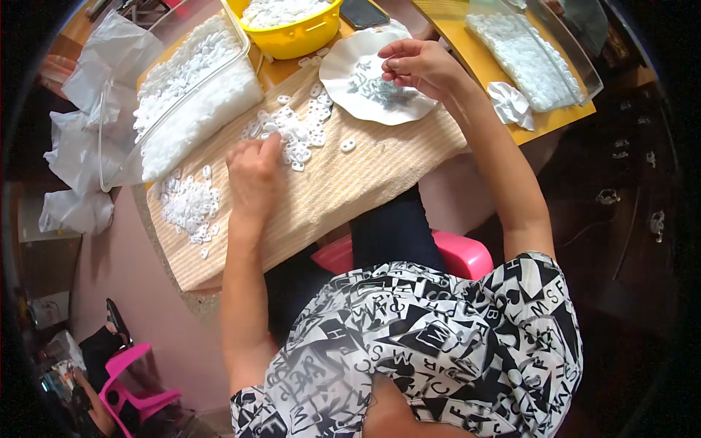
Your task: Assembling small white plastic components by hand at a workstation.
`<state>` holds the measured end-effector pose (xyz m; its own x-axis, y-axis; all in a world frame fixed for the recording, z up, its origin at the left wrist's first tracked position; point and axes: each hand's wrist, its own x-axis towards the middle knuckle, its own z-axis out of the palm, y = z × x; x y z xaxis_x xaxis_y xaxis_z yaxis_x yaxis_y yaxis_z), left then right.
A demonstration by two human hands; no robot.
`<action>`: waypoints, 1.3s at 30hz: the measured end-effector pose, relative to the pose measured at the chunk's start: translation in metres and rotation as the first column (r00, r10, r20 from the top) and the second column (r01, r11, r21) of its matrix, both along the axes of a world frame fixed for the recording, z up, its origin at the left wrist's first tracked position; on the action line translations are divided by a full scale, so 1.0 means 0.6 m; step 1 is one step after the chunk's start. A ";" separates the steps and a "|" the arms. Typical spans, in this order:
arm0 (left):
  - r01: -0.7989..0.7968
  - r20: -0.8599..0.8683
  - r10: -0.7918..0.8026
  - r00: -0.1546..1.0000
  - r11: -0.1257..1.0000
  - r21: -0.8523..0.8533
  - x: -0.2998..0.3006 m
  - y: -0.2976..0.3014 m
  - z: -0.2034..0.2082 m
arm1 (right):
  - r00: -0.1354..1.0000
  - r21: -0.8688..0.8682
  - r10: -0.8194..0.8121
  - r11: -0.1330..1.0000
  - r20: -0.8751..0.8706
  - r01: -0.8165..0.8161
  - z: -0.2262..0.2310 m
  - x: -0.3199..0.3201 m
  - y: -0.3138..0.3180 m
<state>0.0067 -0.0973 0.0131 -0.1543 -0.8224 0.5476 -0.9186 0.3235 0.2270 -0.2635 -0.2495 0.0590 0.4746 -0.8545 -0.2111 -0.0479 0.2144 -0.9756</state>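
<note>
Pinching at one o'clock, the right hand [427,67] had a plate [339,71] beneath, likely for reach; left hand [255,171] curled by white pieces [296,133], both holds unclear.

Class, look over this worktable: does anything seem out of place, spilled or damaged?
One white piece lies alone on the striped cloth, apart from the pile at the left hand, so it looks stray. Nothing looks clearly damaged.

pinkish floor [175,325]; pink plastic chair [125,359], lower left
</note>
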 end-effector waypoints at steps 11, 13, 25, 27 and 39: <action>0.230 -0.997 0.046 -0.065 0.973 0.030 -0.012 0.073 0.017 | 0.983 -0.125 0.169 0.979 0.074 -0.159 0.028 0.084 0.147; 0.267 -0.992 0.049 -0.114 0.964 0.017 -0.019 0.092 0.029 | 0.967 -0.172 0.227 0.963 0.116 -0.205 0.028 0.122 0.188; 0.346 -0.968 0.138 -0.210 0.937 0.058 -0.057 0.171 0.037 | 0.967 -0.006 0.196 0.980 0.163 -0.198 0.004 0.162 0.292; 0.356 -0.971 0.128 -0.201 0.933 0.049 -0.057 0.177 0.034 | 0.959 0.001 0.192 0.980 0.208 -0.197 -0.001 0.162 0.307; 0.313 -0.960 0.167 -0.225 0.945 0.091 -0.075 0.189 0.008 | 0.963 0.036 0.185 0.980 0.196 -0.196 -0.034 0.150 0.322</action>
<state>-0.0385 0.0158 0.0177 0.2823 -0.9566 -0.0723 0.5177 0.0885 0.8510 -0.1733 -0.0560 0.0388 0.6632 -0.7344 -0.1445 0.0926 0.2721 -0.9578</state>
